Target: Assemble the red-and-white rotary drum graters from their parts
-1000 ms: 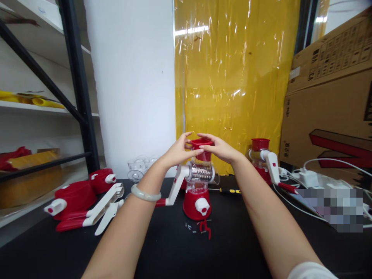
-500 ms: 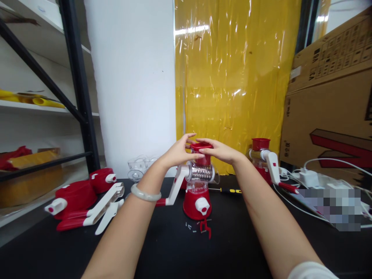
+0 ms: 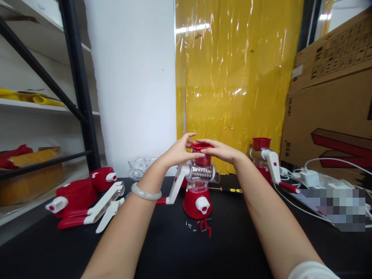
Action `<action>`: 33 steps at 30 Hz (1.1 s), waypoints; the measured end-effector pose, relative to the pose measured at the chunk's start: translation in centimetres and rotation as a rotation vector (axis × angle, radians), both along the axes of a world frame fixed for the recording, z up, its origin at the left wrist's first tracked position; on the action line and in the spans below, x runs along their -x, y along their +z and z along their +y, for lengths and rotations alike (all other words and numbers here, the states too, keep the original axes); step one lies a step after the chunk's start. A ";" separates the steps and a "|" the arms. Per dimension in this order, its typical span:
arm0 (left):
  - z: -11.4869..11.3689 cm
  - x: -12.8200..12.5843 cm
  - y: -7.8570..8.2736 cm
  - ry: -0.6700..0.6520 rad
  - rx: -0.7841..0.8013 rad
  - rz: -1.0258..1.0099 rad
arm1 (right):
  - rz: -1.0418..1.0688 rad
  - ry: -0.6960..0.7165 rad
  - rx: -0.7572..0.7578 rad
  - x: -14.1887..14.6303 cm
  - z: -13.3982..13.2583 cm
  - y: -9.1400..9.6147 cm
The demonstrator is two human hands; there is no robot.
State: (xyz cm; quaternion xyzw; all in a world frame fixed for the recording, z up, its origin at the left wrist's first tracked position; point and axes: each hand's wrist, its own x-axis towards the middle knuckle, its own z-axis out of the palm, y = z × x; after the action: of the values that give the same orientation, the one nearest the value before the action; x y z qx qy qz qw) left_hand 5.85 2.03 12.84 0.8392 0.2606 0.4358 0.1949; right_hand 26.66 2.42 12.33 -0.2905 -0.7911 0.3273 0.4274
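A rotary drum grater stands upright on the black table in front of me, with a red base (image 3: 193, 205), a metal drum (image 3: 203, 172) and a white crank (image 3: 178, 185) with a red handle on its left side. At its top is a red food pusher (image 3: 205, 159). My left hand (image 3: 180, 150) curls round the pusher from the left, thumb in front. From the right, my right hand (image 3: 222, 150) also wraps it, thumb across the front. Fingers behind the pusher are partly hidden. Before the base lie a small red plastic piece (image 3: 205, 228) and several screws (image 3: 189, 226).
Red grater bases (image 3: 77, 195) and white crank handles (image 3: 101, 203) lie at left, near clear plastic parts (image 3: 138, 168). A screwdriver (image 3: 231, 190) lies behind the grater. Another grater (image 3: 261, 155), white cables (image 3: 305, 211) and a large cardboard box (image 3: 328, 108) are at right.
Both hands stay on the red food pusher, with almost no movement. The view has shifted very slightly.
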 end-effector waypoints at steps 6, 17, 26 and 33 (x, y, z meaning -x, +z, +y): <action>0.0 0.0 0.0 0.006 0.011 0.017 | -0.019 0.021 0.025 -0.1 0.1 0.0; 0.3 0.1 -0.1 0.021 0.011 0.039 | -0.048 0.039 0.056 -0.2 -0.1 -0.1; -0.2 0.1 0.1 0.039 0.053 0.084 | -0.100 0.052 0.052 -0.3 -0.2 0.0; -0.6 -0.1 0.2 0.044 0.075 0.096 | -0.086 0.060 0.139 -0.7 -0.3 -0.1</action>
State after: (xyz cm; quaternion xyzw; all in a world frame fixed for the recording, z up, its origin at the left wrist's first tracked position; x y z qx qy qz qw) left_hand 5.93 1.43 13.04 0.8452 0.3043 0.3892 0.2039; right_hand 27.31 2.09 12.24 -0.3096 -0.7924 0.3814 0.3618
